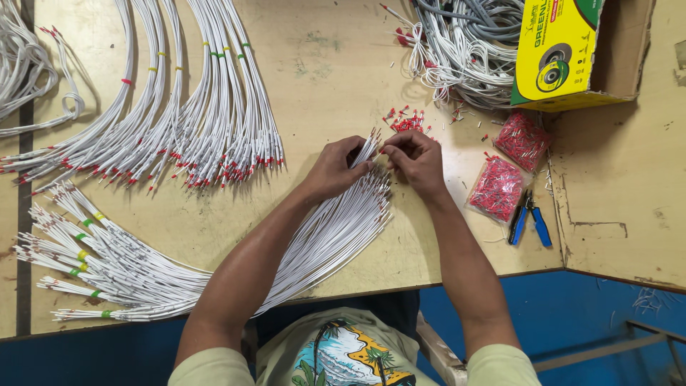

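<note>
Fanning out from the table's near edge, a loose sheaf of white wires (336, 229) runs up and away between the person's forearms toward both hands. The left hand (334, 170) lies curled over the far end of this sheaf, fingers closed on the wire tips and pressing them together. The right hand (418, 161) sits just beside it, thumb and forefinger pinched shut on something very small at the wire ends (too small to tell for certain, though it looks red). The two hands almost touch above the wire tips.

To the right of the right hand, two clear bags of red ferrules (509, 168) lie on the wooden table (336, 78), one touching the other, and a pair of blue-handled pliers (527, 218) rests against the nearer bag. A small scatter of loose red ferrules (406, 120) lies just beyond the hands.

On the near left, a bundle of white wires with yellow and green bands (100, 264) spreads toward the table's left edge, bare-ended. Farther off on the left, long curved bunches of white wires with red tips (193, 121) arc across the table, their tipped ends pointing toward the person.

At the far right, a yellow and green cardboard box (564, 50) lies open on its side, and a tangle of grey and white cable (464, 43) is heaped just to its left, touching it.
</note>
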`<state>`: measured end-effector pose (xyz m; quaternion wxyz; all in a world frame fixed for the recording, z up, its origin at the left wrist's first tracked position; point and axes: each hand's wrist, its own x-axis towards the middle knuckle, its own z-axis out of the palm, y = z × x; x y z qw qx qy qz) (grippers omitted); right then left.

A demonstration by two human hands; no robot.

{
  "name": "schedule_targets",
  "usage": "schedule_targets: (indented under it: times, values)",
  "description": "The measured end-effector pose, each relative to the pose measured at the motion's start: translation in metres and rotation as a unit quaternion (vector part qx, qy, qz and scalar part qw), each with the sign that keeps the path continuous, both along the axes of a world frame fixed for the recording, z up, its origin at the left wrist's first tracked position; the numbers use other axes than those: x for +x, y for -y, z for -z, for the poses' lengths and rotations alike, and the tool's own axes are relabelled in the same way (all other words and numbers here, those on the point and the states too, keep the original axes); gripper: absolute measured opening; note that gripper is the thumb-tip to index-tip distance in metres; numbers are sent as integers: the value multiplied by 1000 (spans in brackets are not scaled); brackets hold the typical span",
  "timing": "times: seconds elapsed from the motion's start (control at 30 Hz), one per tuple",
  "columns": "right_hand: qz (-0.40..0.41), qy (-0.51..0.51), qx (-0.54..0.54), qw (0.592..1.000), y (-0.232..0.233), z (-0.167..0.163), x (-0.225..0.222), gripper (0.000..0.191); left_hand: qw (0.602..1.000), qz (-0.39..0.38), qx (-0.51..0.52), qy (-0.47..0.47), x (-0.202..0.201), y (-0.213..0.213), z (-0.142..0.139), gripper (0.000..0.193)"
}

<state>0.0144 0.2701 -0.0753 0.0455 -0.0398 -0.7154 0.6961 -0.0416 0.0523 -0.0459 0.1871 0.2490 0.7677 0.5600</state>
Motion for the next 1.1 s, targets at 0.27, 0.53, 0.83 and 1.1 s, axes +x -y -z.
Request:
schedule_targets:
  times: [0.27,0.53,0.83,1.1]
  values:
    - [96,-14,-2,995,-15,-17,-2,13,1000,-2,3,8,0,-2,5,30]
    - [46,105,377,919,-39,-50,12,15,999,-17,31,8,-1,-4,17,26]
    - [-8,146,423,894,-31,-67,14,13,1000,-13,26,2,-3,-2,20,27]
    - [-19,127,475,870,-38,-57,19,13,999,1,41,24,-1,-2,17,26]
